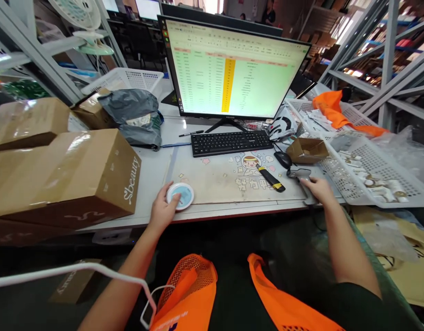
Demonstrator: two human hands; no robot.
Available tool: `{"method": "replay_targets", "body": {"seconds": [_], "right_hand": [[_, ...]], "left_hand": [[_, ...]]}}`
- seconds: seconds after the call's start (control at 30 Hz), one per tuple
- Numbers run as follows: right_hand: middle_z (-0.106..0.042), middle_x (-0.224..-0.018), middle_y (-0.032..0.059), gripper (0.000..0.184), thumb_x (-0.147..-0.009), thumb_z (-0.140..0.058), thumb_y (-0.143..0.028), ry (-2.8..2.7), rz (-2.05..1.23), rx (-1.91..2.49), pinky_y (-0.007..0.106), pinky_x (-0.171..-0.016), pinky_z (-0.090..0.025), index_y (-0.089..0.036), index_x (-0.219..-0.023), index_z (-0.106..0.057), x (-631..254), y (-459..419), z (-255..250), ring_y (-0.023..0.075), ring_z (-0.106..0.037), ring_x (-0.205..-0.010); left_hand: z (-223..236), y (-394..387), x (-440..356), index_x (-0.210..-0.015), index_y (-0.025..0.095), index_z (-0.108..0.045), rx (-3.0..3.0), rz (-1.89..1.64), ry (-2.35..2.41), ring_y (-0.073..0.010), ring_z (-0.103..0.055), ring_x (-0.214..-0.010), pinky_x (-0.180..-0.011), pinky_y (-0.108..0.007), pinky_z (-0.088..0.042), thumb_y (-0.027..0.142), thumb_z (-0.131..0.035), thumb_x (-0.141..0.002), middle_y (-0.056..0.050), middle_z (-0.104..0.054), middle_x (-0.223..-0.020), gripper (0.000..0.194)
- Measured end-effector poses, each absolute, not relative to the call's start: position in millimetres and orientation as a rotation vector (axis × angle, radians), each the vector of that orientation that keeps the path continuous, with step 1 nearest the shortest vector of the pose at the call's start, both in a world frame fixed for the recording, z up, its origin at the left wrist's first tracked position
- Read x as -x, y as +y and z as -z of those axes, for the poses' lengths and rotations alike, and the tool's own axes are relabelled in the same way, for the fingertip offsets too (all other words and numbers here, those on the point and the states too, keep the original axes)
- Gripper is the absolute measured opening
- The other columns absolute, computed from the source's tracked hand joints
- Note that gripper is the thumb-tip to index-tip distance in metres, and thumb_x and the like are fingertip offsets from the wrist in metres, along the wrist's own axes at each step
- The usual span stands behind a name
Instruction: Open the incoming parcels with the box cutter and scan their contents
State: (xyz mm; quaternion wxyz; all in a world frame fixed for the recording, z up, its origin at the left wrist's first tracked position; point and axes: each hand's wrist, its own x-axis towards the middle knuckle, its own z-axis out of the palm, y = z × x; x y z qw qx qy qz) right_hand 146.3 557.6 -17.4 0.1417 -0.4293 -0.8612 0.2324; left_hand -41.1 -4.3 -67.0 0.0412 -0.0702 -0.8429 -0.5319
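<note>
My left hand point(163, 207) grips a round white container with a pale blue top point(182, 195) at the desk's front edge, thumb over its face. At the right, my right hand point(317, 189) is wrapped round the handle of a grey barcode scanner point(300, 174), whose head points left. Between the hands lies a desk mat point(208, 184) with a cartoon print. On it rests a black and yellow utility knife point(271, 178). A black mouse point(283, 159) sits just beyond the scanner.
A monitor point(201, 69) with a spreadsheet stands behind a black keyboard point(232, 143). Cardboard boxes point(105, 170) and a grey plastic parcel point(134, 115) fill the left side. White baskets point(401, 158) and a small open cardboard box point(306, 151) are at the right.
</note>
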Motion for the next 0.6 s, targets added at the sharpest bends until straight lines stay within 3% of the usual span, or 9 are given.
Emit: {"method": "replay_targets", "body": {"seconds": [0.1, 0.2, 0.3, 0.43, 0.6], "right_hand": [[-0.072, -0.123, 0.0269, 0.048, -0.09, -0.067, -0.046, -2.465, -0.292, 1.182, 0.048, -0.101, -0.053, -0.008, -0.116, -0.08, -120.2, 535.1, 11.3, 0.0382, -0.068, -0.117], [-0.073, -0.127, 0.0223, 0.048, -0.1, -0.047, -0.035, -2.684, -0.408, 0.805, 0.042, -0.109, -0.05, -0.008, -0.127, -0.076, -58.9, 487.6, 9.4, 0.0314, -0.066, -0.121], [-0.073, -0.132, 0.016, 0.044, -0.099, -0.052, -0.034, -2.82, -0.473, 0.62, 0.034, -0.11, -0.048, -0.013, -0.13, -0.076, 18.0, 446.8, 15.6, 0.0273, -0.064, -0.124], [-0.055, -0.154, 0.0245, 0.058, -0.098, -0.059, -0.037, -2.801, -0.396, 0.645, 0.049, -0.121, -0.038, -0.007, -0.148, -0.062, 86.5, 427.1, 27.4, 0.0371, -0.045, -0.146], [-0.037, -0.167, 0.0286, 0.055, -0.102, -0.053, -0.042, -2.792, -0.334, 0.718, 0.069, -0.127, -0.019, -0.003, -0.139, -0.067, 103.2, 430.9, 38.8, 0.0448, -0.02, -0.158]], "left_hand": [[71.8, -23.9, 39.6, -0.139, 0.013, -0.068, 0.145, 1.364, -2.622, -0.0373, -0.07, -0.12, -0.109, -0.053, -0.055, 0.062, -0.061, -0.083, -0.019, -0.072, -0.131, 0.075], [76.4, -21.9, 35.9, -0.138, 0.011, -0.067, 0.138, 1.256, -2.59, -0.039, -0.069, -0.124, -0.111, -0.053, -0.054, 0.063, -0.057, -0.085, -0.022, -0.07, -0.136, 0.075], [79.7, -14.8, 32.3, -0.139, 0.01, -0.066, 0.162, 1.207, -2.595, -0.0393, -0.068, -0.127, -0.111, -0.053, -0.054, 0.064, -0.054, -0.087, -0.023, -0.069, -0.139, 0.076], [81.2, -20.2, 29.5, -0.139, 0.009, -0.066, 0.148, 1.176, -2.594, -0.0389, -0.069, -0.126, -0.11, -0.051, -0.055, 0.066, -0.053, -0.087, -0.023, -0.071, -0.136, 0.078], [81.7, -23.3, 30.2, -0.135, 0.014, -0.068, 0.126, 1.227, -2.554, -0.0363, -0.071, -0.121, -0.107, -0.049, -0.057, 0.063, -0.057, -0.086, -0.02, -0.073, -0.132, 0.07]]}}
